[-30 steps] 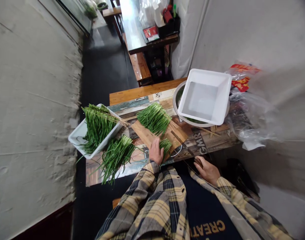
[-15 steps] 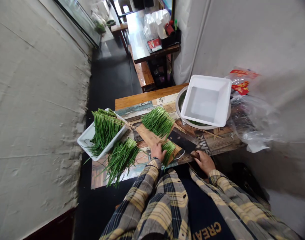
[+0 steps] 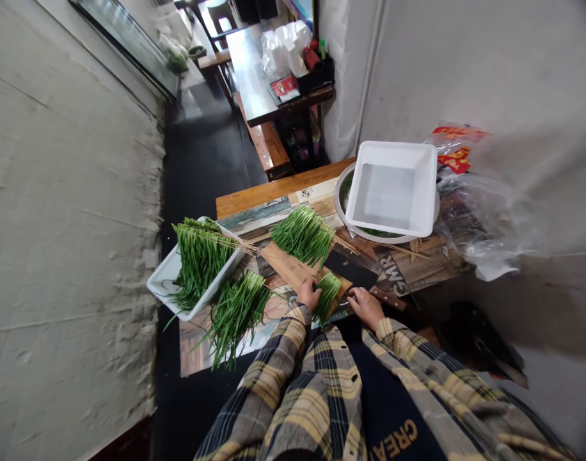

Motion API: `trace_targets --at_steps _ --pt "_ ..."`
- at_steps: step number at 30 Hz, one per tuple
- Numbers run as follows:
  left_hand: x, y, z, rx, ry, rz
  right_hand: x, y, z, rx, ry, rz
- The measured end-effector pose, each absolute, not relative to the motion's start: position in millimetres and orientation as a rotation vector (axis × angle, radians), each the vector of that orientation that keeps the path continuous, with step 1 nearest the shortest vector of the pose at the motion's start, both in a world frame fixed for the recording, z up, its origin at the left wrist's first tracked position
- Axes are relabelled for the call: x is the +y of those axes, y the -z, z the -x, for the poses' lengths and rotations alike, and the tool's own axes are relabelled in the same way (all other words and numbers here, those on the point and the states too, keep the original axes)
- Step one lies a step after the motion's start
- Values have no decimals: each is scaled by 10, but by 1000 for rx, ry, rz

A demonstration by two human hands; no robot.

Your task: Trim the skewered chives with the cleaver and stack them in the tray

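Note:
My left hand [image 3: 309, 294] is closed against the left side of a small bunch of chives [image 3: 327, 293] on a wooden cutting board [image 3: 288, 266]. To the right of that bunch, my right hand [image 3: 366, 306] has thumb and fingertips pinched together by the board's end; what they hold is too small to make out. Just beyond that hand lies a knife with a brown riveted handle [image 3: 389, 298]; its blade is hard to tell from the dark patch beside it. Behind the board is a row of skewered chives [image 3: 302, 234], with loose chives [image 3: 240, 310] at left.
A white tray [image 3: 164, 283] with skewered chives stands at the left edge of the table. Another white tray [image 3: 393, 221] rests on a metal bowl [image 3: 341, 192] at right, near plastic bags [image 3: 485, 211]. Thin skewers [image 3: 403, 250] lie before the bowl. A wall rises at right.
My right hand has let go of the knife handle and moved left toward the chives on the board. My left hand stays by the bunch. The view has shifted slightly.

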State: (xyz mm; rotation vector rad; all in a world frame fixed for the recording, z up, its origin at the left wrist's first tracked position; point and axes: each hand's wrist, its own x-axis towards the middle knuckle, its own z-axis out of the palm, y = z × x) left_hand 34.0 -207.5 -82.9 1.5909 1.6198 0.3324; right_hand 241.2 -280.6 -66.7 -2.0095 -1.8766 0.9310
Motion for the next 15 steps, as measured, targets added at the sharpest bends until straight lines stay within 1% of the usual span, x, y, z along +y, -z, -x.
trace_targets --at_steps 4,8,12,15 --pt "-2097 817 -327 1580 -406 -1530 -2805 746 -2338 -1811 -959 2002" --pt "-2109 740 -303 1534 -485 -1471 -2778 643 -2300 -1753 -976 1912" --pt "-2110 466 -232 1452 -600 -1395 -2656 288 -2296 -1719 -982 1753" --pt "-2079 49 -154 1232 -750 -1289 -2524 -177 -2316 -1675 -984 1600"
